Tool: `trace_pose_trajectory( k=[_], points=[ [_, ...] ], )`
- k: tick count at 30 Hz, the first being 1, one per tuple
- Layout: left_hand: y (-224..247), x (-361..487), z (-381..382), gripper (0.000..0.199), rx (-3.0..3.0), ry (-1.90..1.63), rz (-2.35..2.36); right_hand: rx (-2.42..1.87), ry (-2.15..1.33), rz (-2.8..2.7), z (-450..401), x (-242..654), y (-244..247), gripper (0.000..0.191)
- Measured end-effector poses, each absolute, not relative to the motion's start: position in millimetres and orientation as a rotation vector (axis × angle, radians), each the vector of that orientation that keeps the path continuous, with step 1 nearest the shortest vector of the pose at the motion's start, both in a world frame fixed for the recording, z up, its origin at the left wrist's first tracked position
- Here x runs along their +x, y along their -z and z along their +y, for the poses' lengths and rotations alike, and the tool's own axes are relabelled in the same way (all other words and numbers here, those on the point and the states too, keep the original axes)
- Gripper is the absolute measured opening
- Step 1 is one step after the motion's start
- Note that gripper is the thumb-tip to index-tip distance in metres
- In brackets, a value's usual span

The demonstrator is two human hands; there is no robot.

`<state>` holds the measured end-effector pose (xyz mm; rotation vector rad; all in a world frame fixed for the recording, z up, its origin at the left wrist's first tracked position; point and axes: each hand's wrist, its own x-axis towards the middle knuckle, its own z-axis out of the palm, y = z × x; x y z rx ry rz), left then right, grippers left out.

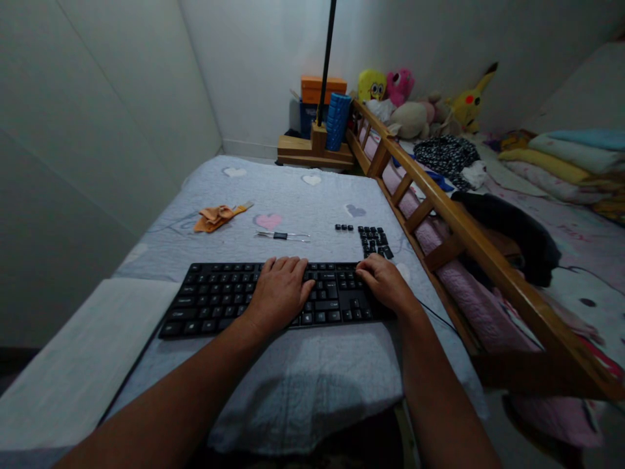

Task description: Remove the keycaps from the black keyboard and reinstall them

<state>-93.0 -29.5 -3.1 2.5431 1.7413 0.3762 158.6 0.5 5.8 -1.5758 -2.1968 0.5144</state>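
A black keyboard (pixel 215 293) lies across a cloth-covered table (pixel 312 365). Spread flat over its middle keys is my left hand (pixel 282 291), palm down. My right hand (pixel 383 280) rests at the keyboard's right end with its fingers curled in; what they hold, if anything, is hidden. Several loose keycaps (pixel 374 240) sit in a cluster behind my right hand, and a short row of keycaps (pixel 344 227) lies just left of them. A thin wire tool with a dark handle (pixel 280 236) lies behind the keyboard.
An orange cloth (pixel 213 218) and a brush (pixel 243 208) lie at the back left of the table. A wooden bed rail (pixel 430 195) runs along the right side, with plush toys and bedding beyond. Boxes and a blue roller (pixel 337 122) stand behind the table.
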Motion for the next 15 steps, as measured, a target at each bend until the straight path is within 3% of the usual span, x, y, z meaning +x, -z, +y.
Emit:
trace_pose_trajectory(
  k=[15],
  points=[
    [3.7, -93.5, -29.1, 0.038, 2.535, -0.389, 1.729, -1.589, -0.539, -2.132, -0.7, 156.3, -7.1, 0.010]
  ],
)
